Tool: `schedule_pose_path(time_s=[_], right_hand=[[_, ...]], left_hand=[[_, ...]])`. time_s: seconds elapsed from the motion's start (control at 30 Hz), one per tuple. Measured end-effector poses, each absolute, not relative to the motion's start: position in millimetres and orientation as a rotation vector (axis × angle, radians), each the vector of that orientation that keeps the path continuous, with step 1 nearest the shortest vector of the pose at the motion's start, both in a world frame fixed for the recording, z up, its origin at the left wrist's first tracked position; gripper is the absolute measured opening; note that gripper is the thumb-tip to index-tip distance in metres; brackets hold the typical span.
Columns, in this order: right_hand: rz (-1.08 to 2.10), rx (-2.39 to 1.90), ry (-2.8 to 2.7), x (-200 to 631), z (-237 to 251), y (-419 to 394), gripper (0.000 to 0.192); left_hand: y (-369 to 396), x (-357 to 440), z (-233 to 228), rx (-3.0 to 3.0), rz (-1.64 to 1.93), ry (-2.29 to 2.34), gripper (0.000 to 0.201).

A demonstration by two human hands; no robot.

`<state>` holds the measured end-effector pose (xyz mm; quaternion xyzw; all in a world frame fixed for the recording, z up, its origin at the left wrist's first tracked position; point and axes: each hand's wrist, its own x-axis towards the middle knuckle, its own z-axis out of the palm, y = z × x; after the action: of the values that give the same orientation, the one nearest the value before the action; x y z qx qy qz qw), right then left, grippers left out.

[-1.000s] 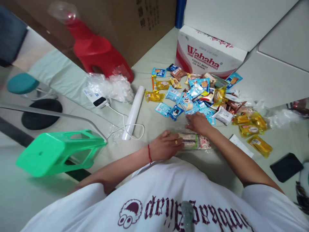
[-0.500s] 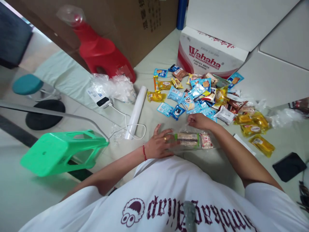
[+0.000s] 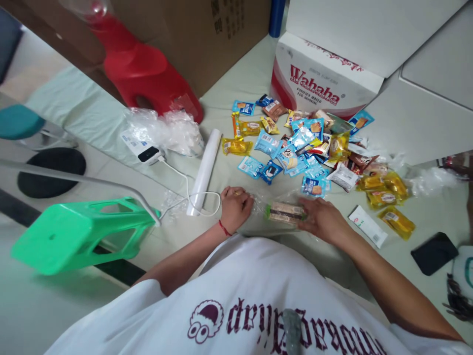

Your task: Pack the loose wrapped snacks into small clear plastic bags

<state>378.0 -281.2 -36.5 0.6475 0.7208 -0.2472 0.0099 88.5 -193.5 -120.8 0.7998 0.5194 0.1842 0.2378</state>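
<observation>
In front of my shirt lies a clear plastic bag [image 3: 254,224]. Inside it shows a wafer-like snack pack [image 3: 286,212] with green ends and a dark band. My left hand [image 3: 236,209] is closed in a fist on the bag's left end. My right hand [image 3: 323,219] grips the bag's right part, its fingers against the right end of the snack pack. The white-and-red packet at that end is hidden under this hand. Just beyond the right hand lies a blue snack packet [image 3: 314,187].
Several wrapped snacks [image 3: 303,143] form a pile ahead, before a Wahaha carton [image 3: 314,79]. A white roll [image 3: 205,172], a power bank [image 3: 150,154] with a cable and a red jug [image 3: 144,69] stand left. A white sachet [image 3: 367,226] and black pouch [image 3: 434,253] lie right.
My left hand has gone from spread flat to a closed fist. My right hand has moved right and nearer to me, over the bag's end, covering the white-and-red packet.
</observation>
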Motion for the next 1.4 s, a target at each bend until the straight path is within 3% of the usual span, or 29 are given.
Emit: schedule_pose_path(time_s=[0.07, 0.2, 0.37, 0.53, 0.6, 0.67, 0.73, 0.8, 0.93, 1.03, 1.13, 1.2, 1.23, 1.4], right_hand=[[-0.980, 2.082, 2.149, 382.5, -51.0, -279.5, 0.030], [-1.220, 2.153, 2.072, 392.7, -78.7, -258.1, 0.026], [-1.093, 2.097, 2.088, 386.1, -89.7, -243.6, 0.029], [-0.897, 2.019, 2.037, 373.3, -80.6, -240.5, 0.029], [-0.839, 2.009, 1.994, 367.8, -76.6, -238.7, 0.029], [-0.810, 1.993, 1.969, 362.6, -74.0, -236.9, 0.029], [-0.802, 1.977, 1.969, 358.7, -73.6, -236.0, 0.028], [-0.811, 1.976, 1.977, 358.2, -75.1, -237.2, 0.029], [-0.920, 2.027, 1.999, 371.8, -77.6, -244.1, 0.028], [-0.840, 2.177, 2.073, 388.4, -72.4, -244.4, 0.033], [-0.553, 2.182, 2.416, 395.1, -65.6, -230.4, 0.061], [-0.551, 2.015, 2.565, 391.0, -64.9, -212.9, 0.084], [-0.627, 1.931, 2.545, 387.3, -65.8, -203.0, 0.085], [-1.058, 1.717, 2.245, 373.3, -63.4, -167.7, 0.024]], left_hand=[[-194.1, 88.8, -121.4, 2.206, 0.507, 1.457, 0.038], [-191.0, 88.4, -121.4, 2.201, 0.477, 1.585, 0.038], [-187.4, 77.3, -120.3, 2.058, 0.552, 1.751, 0.017], [-216.2, 40.4, -85.2, 2.051, 1.144, 1.947, 0.022], [-232.7, 32.4, -65.1, 2.210, 1.323, 1.719, 0.016], [-243.2, 39.3, -51.0, 2.435, 1.185, 1.170, 0.019], [-244.3, 62.1, -47.8, 2.554, 0.817, 0.633, 0.028], [-237.5, 93.0, -55.8, 2.636, 0.490, 0.415, 0.033], [-221.5, 138.1, -84.8, 2.777, 0.087, 0.588, 0.040], [-219.4, 143.8, -97.8, 2.797, 0.018, 0.658, 0.039], [-221.7, 140.3, -100.6, 2.806, 0.052, 0.661, 0.038], [-222.8, 139.2, -101.0, 2.805, 0.070, 0.667, 0.039], [-223.1, 139.2, -101.4, 2.802, 0.076, 0.668, 0.039], [-224.3, 139.8, -106.4, 2.786, 0.110, 0.688, 0.038]])
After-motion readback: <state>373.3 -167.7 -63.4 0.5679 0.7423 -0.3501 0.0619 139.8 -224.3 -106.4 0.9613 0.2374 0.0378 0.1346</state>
